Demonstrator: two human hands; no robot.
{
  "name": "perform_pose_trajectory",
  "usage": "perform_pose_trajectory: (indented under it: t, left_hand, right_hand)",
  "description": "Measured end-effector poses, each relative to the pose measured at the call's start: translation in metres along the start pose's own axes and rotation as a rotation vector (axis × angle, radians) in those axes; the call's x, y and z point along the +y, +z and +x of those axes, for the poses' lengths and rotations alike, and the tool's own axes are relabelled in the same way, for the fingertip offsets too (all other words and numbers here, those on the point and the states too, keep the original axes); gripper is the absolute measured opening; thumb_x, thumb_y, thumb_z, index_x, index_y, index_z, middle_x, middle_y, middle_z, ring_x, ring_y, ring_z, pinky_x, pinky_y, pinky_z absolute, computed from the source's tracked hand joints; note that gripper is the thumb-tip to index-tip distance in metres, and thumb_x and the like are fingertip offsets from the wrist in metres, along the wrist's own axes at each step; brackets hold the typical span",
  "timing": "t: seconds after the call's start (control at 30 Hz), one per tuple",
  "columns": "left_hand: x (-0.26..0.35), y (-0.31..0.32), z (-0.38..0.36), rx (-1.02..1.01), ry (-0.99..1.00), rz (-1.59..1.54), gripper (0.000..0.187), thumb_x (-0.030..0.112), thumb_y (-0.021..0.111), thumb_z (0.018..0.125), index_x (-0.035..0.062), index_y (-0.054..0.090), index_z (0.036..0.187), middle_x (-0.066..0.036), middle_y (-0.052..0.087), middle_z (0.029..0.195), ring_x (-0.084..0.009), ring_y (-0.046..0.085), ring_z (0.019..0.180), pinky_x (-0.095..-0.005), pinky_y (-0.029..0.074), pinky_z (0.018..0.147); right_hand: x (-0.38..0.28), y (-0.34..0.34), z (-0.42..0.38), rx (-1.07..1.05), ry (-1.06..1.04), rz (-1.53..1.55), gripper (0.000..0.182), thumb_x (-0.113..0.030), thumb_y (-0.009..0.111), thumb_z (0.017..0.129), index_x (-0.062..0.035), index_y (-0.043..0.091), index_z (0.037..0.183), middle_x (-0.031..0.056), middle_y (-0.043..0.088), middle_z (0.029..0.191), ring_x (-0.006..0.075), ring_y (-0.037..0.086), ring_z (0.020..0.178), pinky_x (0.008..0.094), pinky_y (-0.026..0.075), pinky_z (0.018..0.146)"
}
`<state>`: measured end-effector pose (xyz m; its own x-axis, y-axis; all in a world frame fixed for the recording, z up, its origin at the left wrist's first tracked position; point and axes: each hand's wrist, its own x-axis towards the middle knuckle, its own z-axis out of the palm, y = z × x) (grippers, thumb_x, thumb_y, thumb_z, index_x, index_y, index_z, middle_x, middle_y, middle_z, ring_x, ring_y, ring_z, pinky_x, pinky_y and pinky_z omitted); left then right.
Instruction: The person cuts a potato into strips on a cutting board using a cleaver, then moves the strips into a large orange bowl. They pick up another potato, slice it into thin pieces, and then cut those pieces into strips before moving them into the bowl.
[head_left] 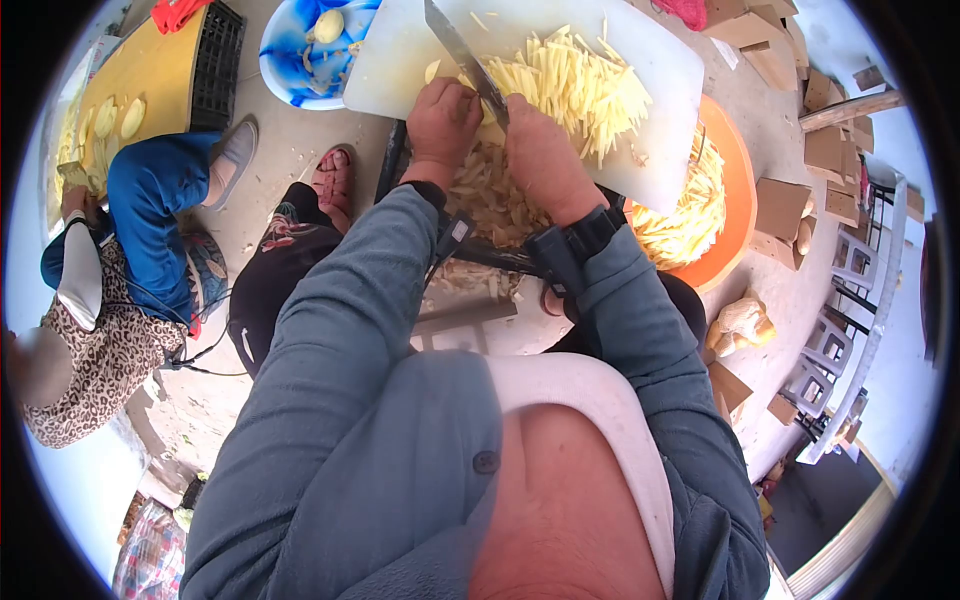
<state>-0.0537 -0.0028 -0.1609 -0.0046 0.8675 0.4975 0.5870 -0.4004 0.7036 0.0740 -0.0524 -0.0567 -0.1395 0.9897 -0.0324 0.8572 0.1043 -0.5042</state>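
Note:
My right hand (547, 160) grips a knife (463, 58), its long blade slanting up and left over the white cutting board (395, 60). Beside the blade, my left hand (443, 125) is closed, fingers curled down on potato slices (489, 130) at the board's near edge; they are mostly hidden under the hand and knife. A heap of thin-cut potato sticks (575, 85) lies to the right of the blade. One loose potato slice (432, 71) rests just beyond my left hand.
Right of the board stands an orange basin (740, 170) of potato sticks. A blue-and-white bowl (283, 75) holds a peeled potato. Peelings (490, 195) lie below the board. At left, a co-worker (110, 330) sits by a yellow board (150, 75). Cardboard boxes (780, 215) stand at right.

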Motion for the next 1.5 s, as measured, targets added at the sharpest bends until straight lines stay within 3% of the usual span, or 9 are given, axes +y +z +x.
perform_pose_trajectory:
  t: [0.13, 0.2, 0.43, 0.53, 0.83, 1.0, 1.1, 1.4, 1.5]
  left_hand:
    - [-0.001, 0.001, -0.001, 0.007, -0.009, -0.019, 0.015, 0.011, 0.076, 0.072, 0.0098, 0.063, 0.078, -0.005, 0.065, 0.091, -0.0264, 0.064, 0.082, -0.0340, 0.052, 0.071]
    - [-0.001, 0.000, -0.001, 0.006, -0.021, -0.023, 0.015, 0.011, 0.076, 0.071, 0.0097, 0.062, 0.078, -0.005, 0.065, 0.091, -0.0263, 0.064, 0.082, -0.0339, 0.052, 0.071]
    - [0.001, 0.001, -0.001, 0.028, -0.012, -0.011, 0.014, 0.010, 0.075, 0.071, 0.0095, 0.062, 0.077, -0.004, 0.065, 0.088, -0.0255, 0.064, 0.080, -0.0340, 0.052, 0.069]
    - [0.001, 0.001, 0.000, 0.036, 0.000, -0.009, 0.014, 0.009, 0.075, 0.071, 0.0094, 0.062, 0.077, -0.004, 0.065, 0.088, -0.0252, 0.064, 0.079, -0.0339, 0.052, 0.069]
    - [-0.004, 0.007, 0.001, 0.062, 0.015, -0.008, 0.015, 0.011, 0.074, 0.066, 0.0130, 0.061, 0.073, -0.001, 0.062, 0.084, -0.0237, 0.062, 0.078, -0.0339, 0.051, 0.067]
    - [-0.005, 0.005, 0.000, 0.049, 0.002, -0.009, 0.014, 0.011, 0.074, 0.067, 0.0122, 0.061, 0.074, -0.001, 0.062, 0.085, -0.0245, 0.062, 0.078, -0.0345, 0.051, 0.067]
    - [0.000, 0.004, 0.001, 0.031, 0.011, 0.029, 0.012, 0.009, 0.074, 0.071, 0.0096, 0.062, 0.076, -0.005, 0.064, 0.088, -0.0259, 0.064, 0.080, -0.0342, 0.052, 0.069]
    - [0.000, -0.008, -0.004, -0.074, 0.063, 0.027, 0.020, 0.015, 0.075, 0.069, 0.0109, 0.064, 0.086, -0.007, 0.063, 0.099, -0.0285, 0.062, 0.092, -0.0370, 0.051, 0.079]
    - [-0.001, -0.012, -0.004, -0.123, 0.042, 0.006, 0.027, 0.015, 0.076, 0.067, 0.0106, 0.064, 0.090, -0.009, 0.061, 0.104, -0.0301, 0.060, 0.096, -0.0375, 0.050, 0.082]
  right_hand:
    - [-0.002, -0.002, 0.001, -0.082, 0.061, -0.074, 0.021, 0.003, 0.051, 0.082, 0.0002, 0.047, 0.102, 0.0244, 0.064, 0.092, 0.0418, 0.064, 0.088, 0.0470, 0.051, 0.076]
    - [0.000, -0.001, 0.000, -0.019, 0.016, -0.017, 0.016, 0.002, 0.048, 0.086, 0.0036, 0.046, 0.102, 0.0297, 0.061, 0.083, 0.0473, 0.060, 0.083, 0.0528, 0.048, 0.072]
    - [0.001, -0.002, 0.002, -0.001, -0.028, -0.009, 0.012, 0.001, 0.048, 0.086, 0.0030, 0.045, 0.098, 0.0301, 0.060, 0.079, 0.0475, 0.060, 0.080, 0.0533, 0.048, 0.069]
    - [-0.002, -0.007, 0.006, -0.105, 0.055, -0.056, 0.019, 0.004, 0.050, 0.081, 0.0020, 0.048, 0.101, 0.0268, 0.064, 0.090, 0.0437, 0.063, 0.088, 0.0498, 0.050, 0.076]
    - [0.002, -0.007, 0.013, -0.119, 0.039, -0.034, 0.014, 0.005, 0.045, 0.084, 0.0043, 0.049, 0.098, 0.0297, 0.063, 0.087, 0.0460, 0.062, 0.087, 0.0511, 0.049, 0.076]
    - [0.011, 0.005, 0.014, -0.087, -0.022, 0.011, 0.011, -0.001, 0.048, 0.087, 0.0033, 0.046, 0.097, 0.0304, 0.060, 0.077, 0.0490, 0.059, 0.080, 0.0545, 0.047, 0.070]
    - [0.011, 0.013, 0.011, -0.096, 0.094, -0.002, 0.015, 0.004, 0.046, 0.084, 0.0032, 0.049, 0.099, 0.0287, 0.064, 0.086, 0.0454, 0.063, 0.087, 0.0513, 0.050, 0.074]
    - [0.017, 0.010, 0.005, 0.013, 0.152, 0.099, 0.015, 0.001, 0.048, 0.085, 0.0037, 0.049, 0.100, 0.0276, 0.064, 0.084, 0.0456, 0.062, 0.083, 0.0506, 0.050, 0.073]
    - [0.013, 0.007, 0.004, 0.046, 0.056, 0.103, 0.015, -0.004, 0.051, 0.088, 0.0039, 0.048, 0.101, 0.0314, 0.060, 0.084, 0.0496, 0.058, 0.084, 0.0542, 0.046, 0.072]
